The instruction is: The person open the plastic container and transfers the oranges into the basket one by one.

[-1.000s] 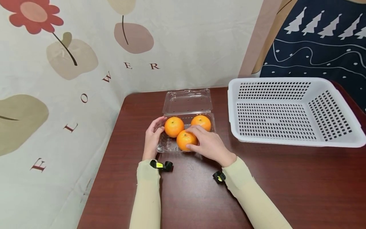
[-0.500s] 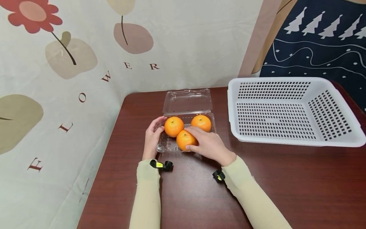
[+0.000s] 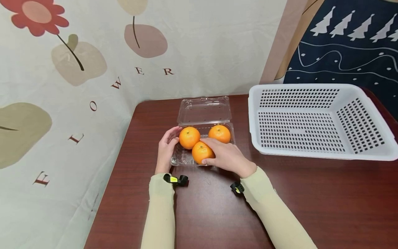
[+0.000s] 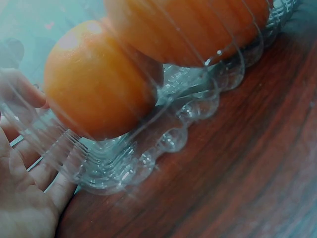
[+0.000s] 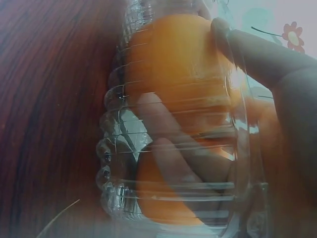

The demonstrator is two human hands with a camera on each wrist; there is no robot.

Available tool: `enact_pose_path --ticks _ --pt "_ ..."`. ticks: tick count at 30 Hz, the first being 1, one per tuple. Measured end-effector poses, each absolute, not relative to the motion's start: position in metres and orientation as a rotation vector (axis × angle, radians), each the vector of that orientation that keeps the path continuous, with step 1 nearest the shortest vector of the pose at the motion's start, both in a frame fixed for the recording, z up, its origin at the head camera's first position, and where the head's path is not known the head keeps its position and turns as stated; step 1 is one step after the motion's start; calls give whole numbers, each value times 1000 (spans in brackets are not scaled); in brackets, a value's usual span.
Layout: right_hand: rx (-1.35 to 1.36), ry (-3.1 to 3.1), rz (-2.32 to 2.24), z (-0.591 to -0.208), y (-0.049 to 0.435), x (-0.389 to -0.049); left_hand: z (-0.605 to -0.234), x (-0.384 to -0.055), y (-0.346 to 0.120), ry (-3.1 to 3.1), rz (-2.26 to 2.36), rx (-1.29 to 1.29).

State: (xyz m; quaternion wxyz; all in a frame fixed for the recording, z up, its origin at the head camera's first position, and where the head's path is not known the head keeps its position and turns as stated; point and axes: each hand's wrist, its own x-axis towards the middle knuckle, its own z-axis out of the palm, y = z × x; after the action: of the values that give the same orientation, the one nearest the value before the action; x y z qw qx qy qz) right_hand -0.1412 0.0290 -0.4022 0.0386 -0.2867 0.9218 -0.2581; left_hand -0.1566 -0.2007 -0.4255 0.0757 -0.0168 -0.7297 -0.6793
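Note:
A clear plastic clamshell box (image 3: 183, 159) lies on the table with its lid (image 3: 203, 110) folded back, holding three oranges. The near orange (image 3: 200, 154) is in the grasp of my right hand (image 3: 228, 157), thumb on the near side. Through the box wall in the right wrist view, fingers (image 5: 173, 163) curl around that orange (image 5: 171, 59). My left hand (image 3: 166, 150) holds the box's left side, its fingers against the outer wall in the left wrist view. Inside, the left orange (image 3: 188, 137) sits close to the left thumb, and another orange (image 3: 219, 133) is at the back right.
A white perforated plastic basket (image 3: 295, 131) stands on the reddish-brown table (image 3: 205, 214) to the right of the box. Behind the table hangs a pale cloth (image 3: 211, 41) with flower prints, and a dark blue cloth (image 3: 339, 62) with tree shapes is at the right.
My right wrist has lifted very slightly, with the fingers still around the near orange. The left hand, the box and the oranges stay where they were.

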Motion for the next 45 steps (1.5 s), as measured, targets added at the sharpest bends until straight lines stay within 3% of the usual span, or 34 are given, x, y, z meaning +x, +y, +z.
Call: enact_pose_path --ticks 20,30,45 --pt "-908 2903 -802 -408 29 -142 -426 -157 -199 -2181 -2043 -54" --pt "-865 2904 -763 -408 26 -142 -444 -164 -205 -2173 -2012 -65" --pt "-801 2931 -853 -409 24 -143 -427 -157 -201 -2194 -2037 -55"
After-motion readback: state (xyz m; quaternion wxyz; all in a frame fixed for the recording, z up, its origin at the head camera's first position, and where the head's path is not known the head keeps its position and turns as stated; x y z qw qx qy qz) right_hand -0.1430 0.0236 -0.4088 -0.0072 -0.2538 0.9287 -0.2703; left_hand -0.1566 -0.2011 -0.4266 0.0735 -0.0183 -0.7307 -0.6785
